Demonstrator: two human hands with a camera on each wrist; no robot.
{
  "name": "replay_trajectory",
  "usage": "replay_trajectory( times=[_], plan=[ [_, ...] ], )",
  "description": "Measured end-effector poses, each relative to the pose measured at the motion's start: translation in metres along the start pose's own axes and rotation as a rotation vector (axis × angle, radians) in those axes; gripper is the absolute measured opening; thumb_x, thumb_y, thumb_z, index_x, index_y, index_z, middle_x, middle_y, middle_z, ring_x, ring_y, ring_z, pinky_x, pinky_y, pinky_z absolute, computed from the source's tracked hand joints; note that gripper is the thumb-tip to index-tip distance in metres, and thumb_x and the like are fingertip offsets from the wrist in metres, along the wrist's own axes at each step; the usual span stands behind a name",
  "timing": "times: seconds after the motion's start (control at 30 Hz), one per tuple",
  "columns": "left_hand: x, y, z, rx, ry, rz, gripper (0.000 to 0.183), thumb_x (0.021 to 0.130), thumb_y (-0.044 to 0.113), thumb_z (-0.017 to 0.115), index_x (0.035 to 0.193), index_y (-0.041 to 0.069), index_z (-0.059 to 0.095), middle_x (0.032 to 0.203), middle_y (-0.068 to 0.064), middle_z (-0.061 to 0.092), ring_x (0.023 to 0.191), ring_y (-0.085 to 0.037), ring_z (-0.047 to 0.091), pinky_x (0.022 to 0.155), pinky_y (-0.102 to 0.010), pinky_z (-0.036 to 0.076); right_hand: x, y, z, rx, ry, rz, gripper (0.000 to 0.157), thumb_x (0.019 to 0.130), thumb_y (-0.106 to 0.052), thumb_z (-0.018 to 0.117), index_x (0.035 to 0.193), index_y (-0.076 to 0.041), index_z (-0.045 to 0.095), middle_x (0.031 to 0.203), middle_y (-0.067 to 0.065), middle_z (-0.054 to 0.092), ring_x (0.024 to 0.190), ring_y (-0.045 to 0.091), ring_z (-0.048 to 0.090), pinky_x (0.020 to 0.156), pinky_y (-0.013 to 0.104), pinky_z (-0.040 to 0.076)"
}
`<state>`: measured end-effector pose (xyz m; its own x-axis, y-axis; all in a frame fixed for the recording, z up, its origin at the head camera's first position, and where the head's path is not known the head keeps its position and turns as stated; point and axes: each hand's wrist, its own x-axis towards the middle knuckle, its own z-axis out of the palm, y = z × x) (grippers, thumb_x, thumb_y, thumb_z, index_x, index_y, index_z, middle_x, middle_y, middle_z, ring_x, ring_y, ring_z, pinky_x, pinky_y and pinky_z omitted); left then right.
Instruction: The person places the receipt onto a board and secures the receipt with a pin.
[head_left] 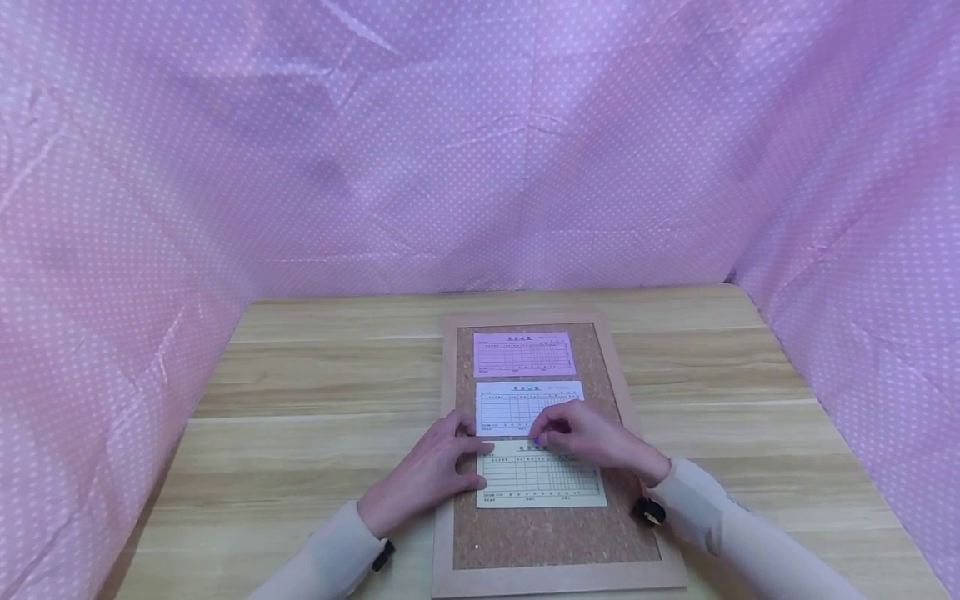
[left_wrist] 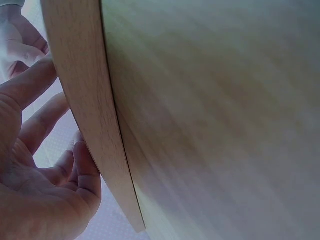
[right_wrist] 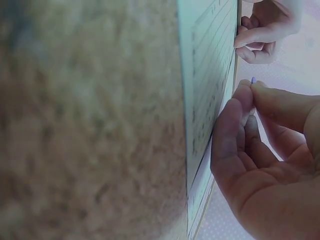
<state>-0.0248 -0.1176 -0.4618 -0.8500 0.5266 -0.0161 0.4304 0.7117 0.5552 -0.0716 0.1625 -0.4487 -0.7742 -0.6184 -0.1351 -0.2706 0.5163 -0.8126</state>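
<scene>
A yellow printed slip [head_left: 540, 479] lies on the framed corkboard [head_left: 555, 537], below a white slip [head_left: 495, 410] and a pink slip [head_left: 523, 354]. My left hand [head_left: 435, 467] rests at the yellow slip's left edge, thumb and index fingertip on the paper; in the left wrist view that hand [left_wrist: 45, 170] reaches over the board's frame. Over the yellow slip's top edge my right hand [head_left: 588, 433] pinches a small purple pushpin [right_wrist: 253, 80] between thumb and fingertips. Most of the pin is hidden by the fingers.
The corkboard lies on a wood-grain table [head_left: 322, 400]. A pink polka-dot cloth [head_left: 480, 167] hangs behind and on both sides. A pale round spot [head_left: 530, 386] shows near the white slip's top edge. Dark bands [head_left: 648, 511] sit at both wrists.
</scene>
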Motion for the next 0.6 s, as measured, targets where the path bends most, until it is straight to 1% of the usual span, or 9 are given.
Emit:
replay_trajectory(
  times=[0.13,0.37,0.6],
  plan=[
    [-0.0005,0.0,0.0002,0.004,0.021,0.029,0.041,0.08,0.027,0.091,0.116,0.01,0.08,0.113,0.0,0.051,0.097,-0.016,0.046,0.086,-0.033,0.043,0.0013,0.0011,0.001,-0.028,-0.004,0.002,0.015,0.096,-0.003,0.068,0.098,-0.014,0.078,0.091,-0.009,0.07,0.086,0.01,0.058,0.076,0.024,0.047],
    [0.0005,0.0003,0.0007,0.006,0.009,0.017,0.041,0.08,0.028,0.09,0.116,0.011,0.08,0.113,0.001,0.05,0.097,-0.016,0.046,0.086,-0.033,0.042,0.0028,0.0012,0.0023,-0.057,-0.015,0.014,0.015,0.096,-0.003,0.069,0.096,-0.015,0.079,0.088,-0.01,0.07,0.083,0.01,0.056,0.073,0.024,0.045],
    [0.0,0.0007,0.0007,0.01,0.015,0.021,0.041,0.08,0.028,0.09,0.116,0.011,0.08,0.113,0.001,0.05,0.097,-0.016,0.046,0.086,-0.033,0.042,0.0032,-0.0016,0.0018,-0.116,-0.011,0.009,0.016,0.096,-0.006,0.07,0.094,-0.02,0.079,0.09,-0.013,0.071,0.082,0.008,0.054,0.07,0.025,0.043]
  ],
)
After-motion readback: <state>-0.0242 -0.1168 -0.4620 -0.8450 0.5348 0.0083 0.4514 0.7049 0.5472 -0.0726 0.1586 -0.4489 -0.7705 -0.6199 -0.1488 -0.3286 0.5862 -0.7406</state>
